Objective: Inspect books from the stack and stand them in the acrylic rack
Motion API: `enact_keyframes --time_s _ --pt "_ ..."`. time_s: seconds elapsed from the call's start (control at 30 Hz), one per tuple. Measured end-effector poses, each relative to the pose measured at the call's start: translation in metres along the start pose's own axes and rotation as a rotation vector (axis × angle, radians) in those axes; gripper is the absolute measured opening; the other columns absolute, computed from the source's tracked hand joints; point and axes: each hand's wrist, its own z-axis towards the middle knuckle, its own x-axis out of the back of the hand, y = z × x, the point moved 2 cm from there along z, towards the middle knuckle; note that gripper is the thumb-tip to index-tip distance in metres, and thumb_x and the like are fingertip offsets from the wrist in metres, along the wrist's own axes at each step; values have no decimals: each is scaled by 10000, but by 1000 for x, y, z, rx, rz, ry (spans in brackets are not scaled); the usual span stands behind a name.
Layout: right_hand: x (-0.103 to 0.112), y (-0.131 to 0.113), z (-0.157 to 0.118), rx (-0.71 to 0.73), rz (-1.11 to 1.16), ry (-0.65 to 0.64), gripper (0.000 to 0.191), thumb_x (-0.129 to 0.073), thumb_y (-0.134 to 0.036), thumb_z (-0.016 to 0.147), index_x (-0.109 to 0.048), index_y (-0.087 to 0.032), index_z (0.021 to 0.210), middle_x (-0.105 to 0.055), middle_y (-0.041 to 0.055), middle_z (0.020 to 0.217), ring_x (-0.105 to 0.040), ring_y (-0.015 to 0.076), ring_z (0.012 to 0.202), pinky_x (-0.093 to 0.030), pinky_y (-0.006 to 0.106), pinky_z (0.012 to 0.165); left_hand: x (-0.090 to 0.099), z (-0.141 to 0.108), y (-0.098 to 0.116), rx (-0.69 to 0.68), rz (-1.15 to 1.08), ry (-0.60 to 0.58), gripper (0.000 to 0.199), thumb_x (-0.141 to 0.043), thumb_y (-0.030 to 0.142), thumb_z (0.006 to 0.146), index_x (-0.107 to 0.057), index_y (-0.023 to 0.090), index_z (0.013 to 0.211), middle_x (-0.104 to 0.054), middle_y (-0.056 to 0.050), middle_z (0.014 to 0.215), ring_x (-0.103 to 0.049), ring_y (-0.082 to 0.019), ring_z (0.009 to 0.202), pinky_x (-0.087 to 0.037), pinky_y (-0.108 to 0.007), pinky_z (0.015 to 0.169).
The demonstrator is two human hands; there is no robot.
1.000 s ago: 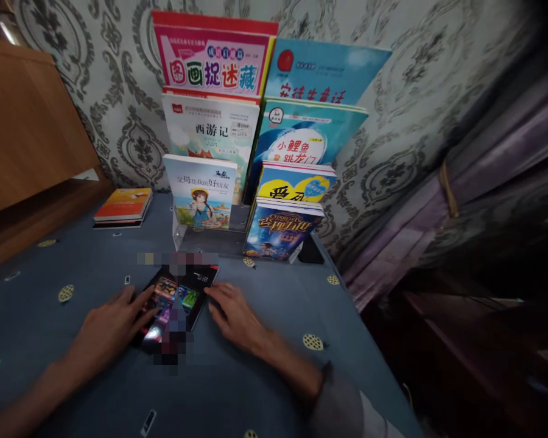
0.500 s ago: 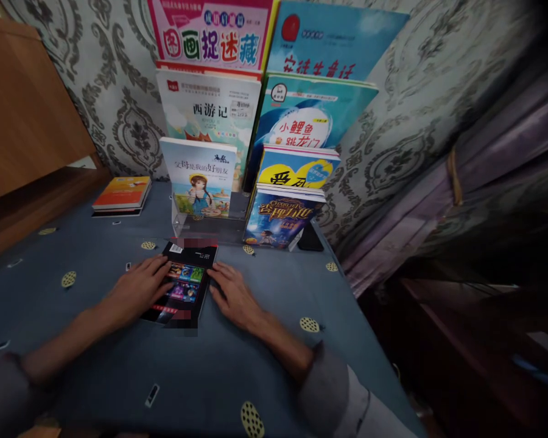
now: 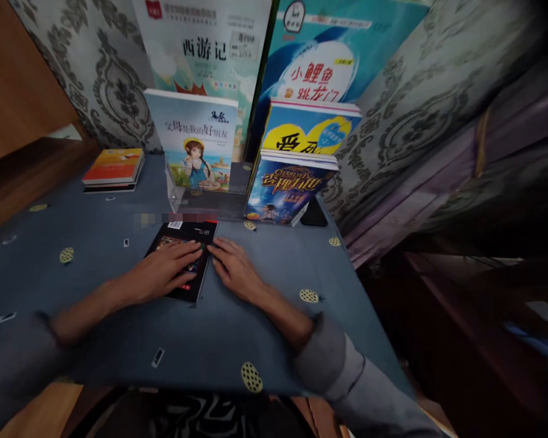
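Note:
A black book (image 3: pixel 194 230) with small colour pictures and a barcode lies flat on the patterned tablecloth. My left hand (image 3: pixel 167 267) rests palm down across its middle, fingers stretched out and covering most of the pictures. Beside the book's right edge is my right hand (image 3: pixel 235 267), its fingers extended and the fingertips at that edge. Neither hand grips the book. Just beyond it, a clear stand (image 3: pixel 210 205) holds books in two columns, with a girl-covered book (image 3: pixel 201 146) at front left and a dark blue book (image 3: pixel 287 188) at front right.
A small stack of books (image 3: pixel 114 167) with an orange cover sits at the back left, near a wooden cabinet (image 3: pixel 22 79). A dark phone-like object (image 3: pixel 314 214) lies behind the stand's right side. A purple curtain (image 3: pixel 420 176) hangs beyond the table's right edge.
My left hand has slid rightward over the black book, covering more of its pictures. My right hand stays by the right edge. The view has tilted down, showing the table's front edge.

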Motion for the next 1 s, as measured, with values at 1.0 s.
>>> enact_keyframes --time_s 1.0 --pt "1 -5 -3 63 -12 16 365 -497 -154 1003 -663 -123 1327 -620 184 1423 -540 274 1352 -451 516 1127 4 -25 39 -94 148 96 365 -463 358 1048 -674 187 1291 -715 -129 1284 -670 -285 1186 -548 -454 1006"
